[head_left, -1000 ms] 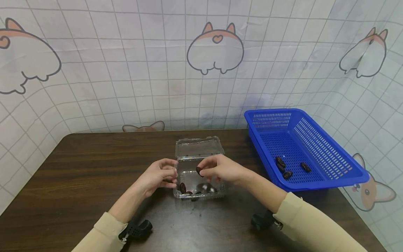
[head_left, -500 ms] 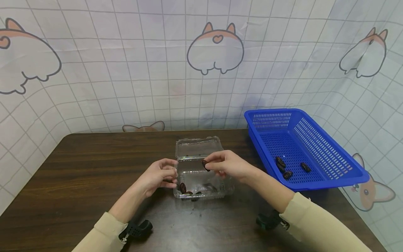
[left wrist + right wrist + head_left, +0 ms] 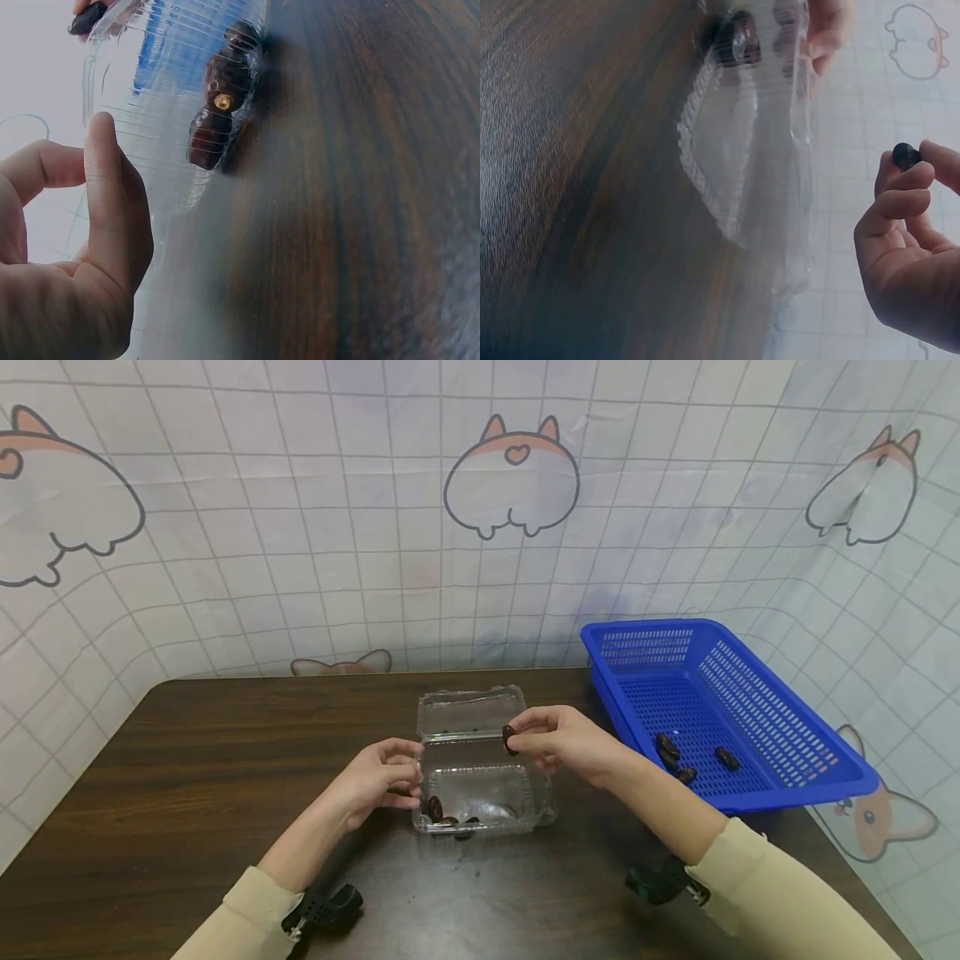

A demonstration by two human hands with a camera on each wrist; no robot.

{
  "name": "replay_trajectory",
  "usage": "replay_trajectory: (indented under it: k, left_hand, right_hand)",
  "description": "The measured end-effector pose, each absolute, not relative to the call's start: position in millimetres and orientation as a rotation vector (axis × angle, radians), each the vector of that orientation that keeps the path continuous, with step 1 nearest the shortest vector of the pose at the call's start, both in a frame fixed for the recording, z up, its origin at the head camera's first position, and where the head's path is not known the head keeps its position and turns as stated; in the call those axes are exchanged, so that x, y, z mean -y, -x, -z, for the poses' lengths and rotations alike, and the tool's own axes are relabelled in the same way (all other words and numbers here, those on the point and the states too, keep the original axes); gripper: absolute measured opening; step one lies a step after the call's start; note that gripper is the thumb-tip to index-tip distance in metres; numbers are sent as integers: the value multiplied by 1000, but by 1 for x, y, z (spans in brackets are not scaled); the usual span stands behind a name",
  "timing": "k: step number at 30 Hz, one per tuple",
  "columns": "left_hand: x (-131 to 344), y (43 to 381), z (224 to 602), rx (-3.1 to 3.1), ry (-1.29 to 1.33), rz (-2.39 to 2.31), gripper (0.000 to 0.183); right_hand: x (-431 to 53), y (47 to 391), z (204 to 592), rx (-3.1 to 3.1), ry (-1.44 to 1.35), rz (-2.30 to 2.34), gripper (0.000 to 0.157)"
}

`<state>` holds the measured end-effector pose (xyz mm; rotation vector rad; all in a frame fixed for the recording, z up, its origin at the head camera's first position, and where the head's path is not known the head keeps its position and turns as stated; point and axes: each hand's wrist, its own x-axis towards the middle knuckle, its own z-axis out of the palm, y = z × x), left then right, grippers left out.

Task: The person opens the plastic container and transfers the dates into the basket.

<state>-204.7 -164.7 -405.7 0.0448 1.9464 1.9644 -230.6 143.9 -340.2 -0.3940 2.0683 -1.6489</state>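
A clear plastic clamshell box (image 3: 480,783) stands on the table with its lid (image 3: 471,712) folded back. Several dark brown dates (image 3: 435,810) lie along its front left, also seen through the wall as dates (image 3: 225,79) in the left wrist view. My left hand (image 3: 381,778) grips the box's left rim between thumb and fingers. Above the right back part of the box, my right hand (image 3: 570,745) pinches a date (image 3: 509,740) between thumb and fingertips. That date (image 3: 906,156) shows dark between the fingers in the right wrist view.
A blue perforated plastic basket (image 3: 780,799) stands at the right with several dates (image 3: 727,758) in it. Dark wood-grain table (image 3: 225,760) spreads around the box. Behind rises a white gridded wall covering (image 3: 330,568) with cartoon dogs.
My right hand has carried the pinched date up and to the right, from over the middle of the box toward its back right. The left hand stays on the rim.
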Motion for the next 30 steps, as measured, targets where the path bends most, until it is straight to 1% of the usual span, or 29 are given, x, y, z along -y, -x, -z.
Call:
replay_trajectory:
  k: [5,14,24,30]
  left_hand:
    - [166,205,406,-1947,-50,-1960,52]
    - [166,204,406,-1954,-47,-1960,51]
    - [166,204,406,-1964,-54,-1957,52]
    - [166,204,405,-1965,-51,-1955,51]
  right_hand:
    - [-154,232,336,-2071,376,1670,32]
    - [-175,231,329,-2106,338,1682,40]
    - [-204,229,323,-2146,296,1727,41]
    - [-223,226,319,-2141,274,1807,37]
